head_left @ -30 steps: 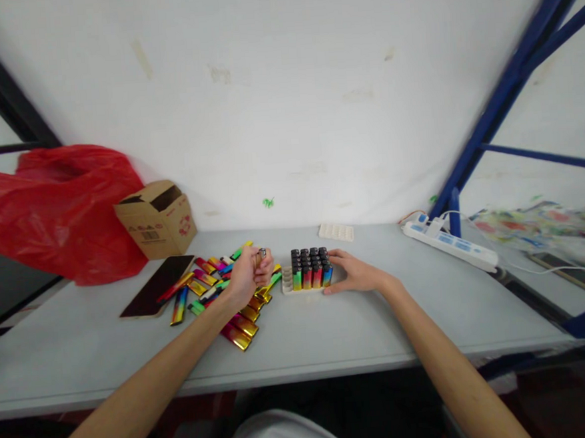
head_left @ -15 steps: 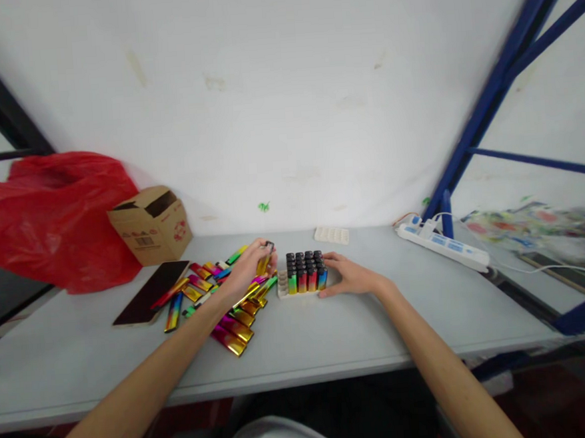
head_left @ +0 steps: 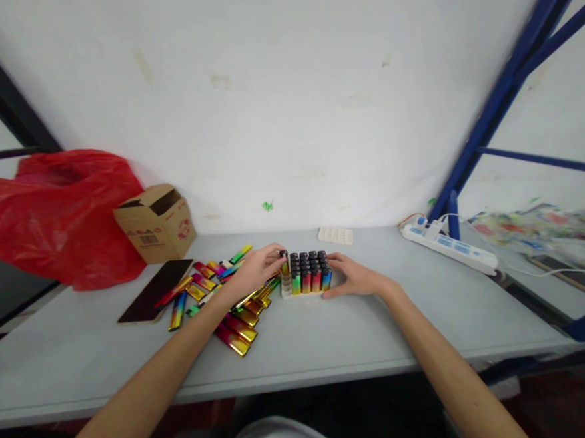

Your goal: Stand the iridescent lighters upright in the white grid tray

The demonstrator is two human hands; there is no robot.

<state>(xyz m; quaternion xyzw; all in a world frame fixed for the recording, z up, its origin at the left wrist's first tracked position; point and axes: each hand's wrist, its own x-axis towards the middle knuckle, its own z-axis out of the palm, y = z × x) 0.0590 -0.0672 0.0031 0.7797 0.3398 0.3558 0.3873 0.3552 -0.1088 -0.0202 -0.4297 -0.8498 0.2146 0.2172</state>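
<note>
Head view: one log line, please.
left hand: pinching lighter at left column of tray | right hand: spread at tray's right end | tray: near-left slots unfilled | loose lighters: piled left of tray

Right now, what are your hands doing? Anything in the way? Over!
Left hand: holding lighter, upright at tray's left column. Right hand: against tray's right end. Loose lighters piled left of tray; nothing seems in the way.

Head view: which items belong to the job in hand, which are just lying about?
Job, apparently:
lighter in the left hand
upright lighters
white tray beneath, right hand at its side
loose lighters

Lying about:
red bag
cardboard box
dark flat slab
power strip
second tray, maybe spare
</note>
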